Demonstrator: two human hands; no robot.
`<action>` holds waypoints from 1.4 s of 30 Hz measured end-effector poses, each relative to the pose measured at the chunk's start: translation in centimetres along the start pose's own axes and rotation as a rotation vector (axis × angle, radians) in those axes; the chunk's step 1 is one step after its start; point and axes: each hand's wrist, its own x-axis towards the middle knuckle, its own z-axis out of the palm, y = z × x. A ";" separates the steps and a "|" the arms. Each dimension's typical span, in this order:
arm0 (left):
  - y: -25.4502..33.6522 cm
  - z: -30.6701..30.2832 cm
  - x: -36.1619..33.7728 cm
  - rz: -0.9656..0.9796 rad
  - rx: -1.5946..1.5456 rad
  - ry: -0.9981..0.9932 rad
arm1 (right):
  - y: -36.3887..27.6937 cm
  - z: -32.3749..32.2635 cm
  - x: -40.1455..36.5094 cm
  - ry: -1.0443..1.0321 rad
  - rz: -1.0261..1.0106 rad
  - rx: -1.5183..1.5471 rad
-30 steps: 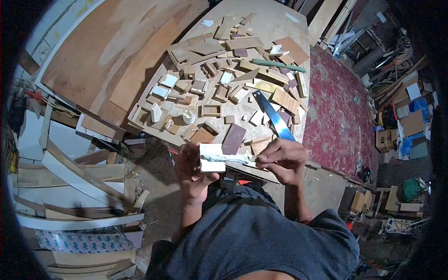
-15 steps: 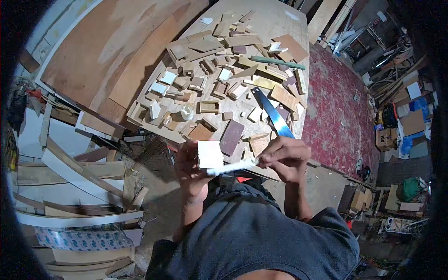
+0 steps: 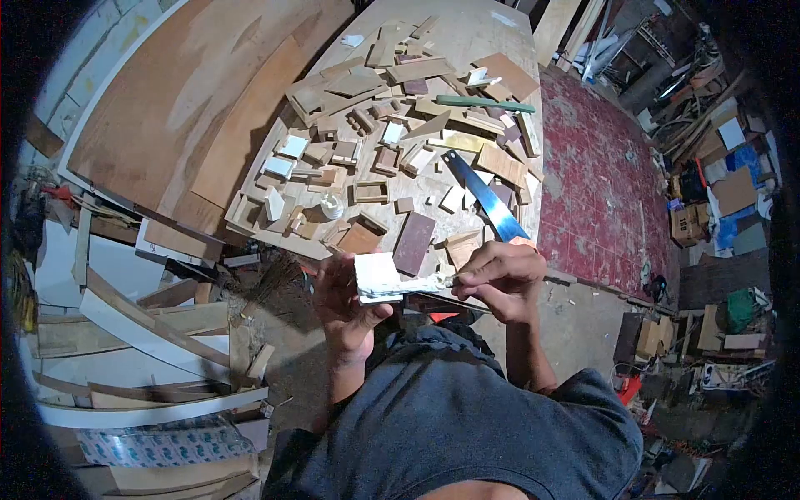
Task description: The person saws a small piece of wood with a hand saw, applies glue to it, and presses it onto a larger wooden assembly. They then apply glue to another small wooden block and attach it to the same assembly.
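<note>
My left hand (image 3: 340, 307) grips a small white square block (image 3: 375, 272), thumb on its near edge and fingers round its left side. In my right hand (image 3: 507, 277), thumb and fingers pinch a thin stick (image 3: 423, 285) coated with white paste. Its left end lies against the block's near edge, where white paste is smeared. Beyond my hands, a dark red-brown wooden piece (image 3: 414, 242) lies on the worktable (image 3: 475, 29). Farther left on it stands a small white jar (image 3: 332, 206).
A handsaw (image 3: 486, 197) with a blue blade lies behind my right hand. Wood offcuts and small wooden boxes (image 3: 372, 192) crowd the table, with a green strip (image 3: 485, 104) among them. Large panels (image 3: 179, 108) lean at the left; a red-tiled surface (image 3: 596, 175) lies right.
The stick's left end has come up against the block's near edge, with thicker paste showing there. The block has tilted slightly, and the whole view has shifted a little.
</note>
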 end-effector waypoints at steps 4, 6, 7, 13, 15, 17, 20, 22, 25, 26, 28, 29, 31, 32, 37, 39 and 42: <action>0.3 0.0 0.0 -0.003 0.002 -0.017 | 0.6 0.5 -0.5 0.078 -0.002 0.092; 0.6 -0.2 -0.1 -0.026 0.033 -0.025 | 0.6 0.9 -0.7 0.186 0.027 0.102; 0.5 -0.5 -0.3 -0.026 0.033 -0.024 | 0.3 1.0 -0.6 0.200 0.051 0.055; 0.7 0.0 -0.7 -0.005 0.036 0.012 | -0.3 0.9 -0.8 0.033 -0.025 -0.096; 0.5 0.1 -0.8 0.043 0.000 0.009 | -0.6 0.7 -1.4 -0.005 -0.004 -0.086; 0.6 0.1 -1.0 0.016 -0.036 0.009 | -0.8 0.7 -1.8 0.008 -0.002 -0.034; 0.9 0.4 -1.4 0.000 0.000 -0.006 | -0.3 0.7 -2.7 0.113 0.043 0.078; 1.0 0.5 -1.6 0.012 0.072 -0.022 | -0.2 0.9 -3.0 0.206 0.083 0.137; 1.0 0.6 -1.7 0.011 0.063 -0.028 | -0.4 1.3 -2.8 0.208 0.207 0.106; 1.0 0.7 -1.7 0.026 0.084 -0.017 | -0.4 1.1 -2.9 0.210 0.205 0.107; 1.1 0.7 -1.7 0.043 0.108 -0.005 | -0.6 0.5 -3.2 0.070 0.088 -0.043; 1.0 0.5 -1.8 0.020 0.073 -0.001 | -0.8 0.5 -3.3 0.069 0.088 -0.030; 1.0 0.6 -1.9 -0.003 0.036 0.000 | -0.5 0.5 -3.8 0.126 0.098 0.027; 1.1 0.7 -1.8 0.007 0.079 -0.006 | -0.3 0.5 -4.0 0.181 0.108 0.085; 1.2 0.8 -1.7 -0.007 0.103 -0.022 | 0.9 1.1 -3.4 0.227 0.124 0.173; 0.8 0.3 -1.9 -0.004 0.136 -0.036 | 1.4 1.1 -2.7 0.235 0.071 0.092; 1.2 0.7 -2.0 -0.055 0.077 -0.033 | 1.8 1.0 -2.5 0.305 0.028 0.057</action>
